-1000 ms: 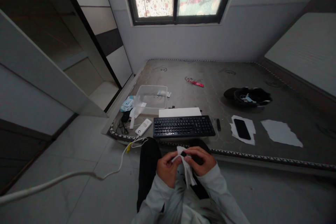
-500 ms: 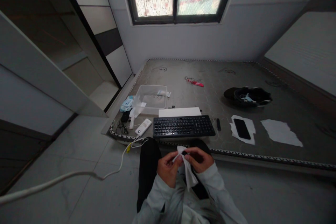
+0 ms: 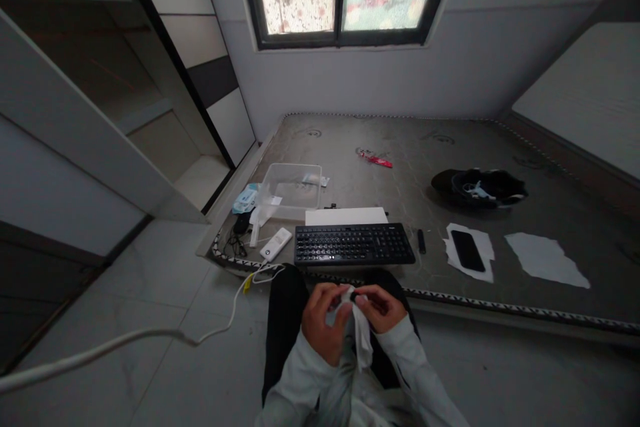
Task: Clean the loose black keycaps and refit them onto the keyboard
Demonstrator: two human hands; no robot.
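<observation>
Over my lap, my left hand (image 3: 324,321) pinches a white tissue (image 3: 363,341), which hangs down between the two hands. My right hand (image 3: 381,307) is closed on a small black object (image 3: 353,296) at the top of the tissue; it is too small and too covered by fingers to name. Just beyond my hands, a black keyboard (image 3: 354,244) lies near the mattress edge, with a white flat box or sheet (image 3: 346,215) behind it. A short black stick-like item (image 3: 421,241) is to the keyboard's right.
On the mattress (image 3: 400,187) are a clear plastic bin (image 3: 292,188), a white device (image 3: 276,244) with a cable, a black phone (image 3: 468,250) on white paper, another paper sheet (image 3: 546,259), a dark cap (image 3: 480,188) and a red item (image 3: 375,159). A thick white cable (image 3: 120,340) crosses at left.
My left hand has shifted its fingers up around the tissue, covering more of its top. The tissue hangs narrower. The whole view has moved slightly.
</observation>
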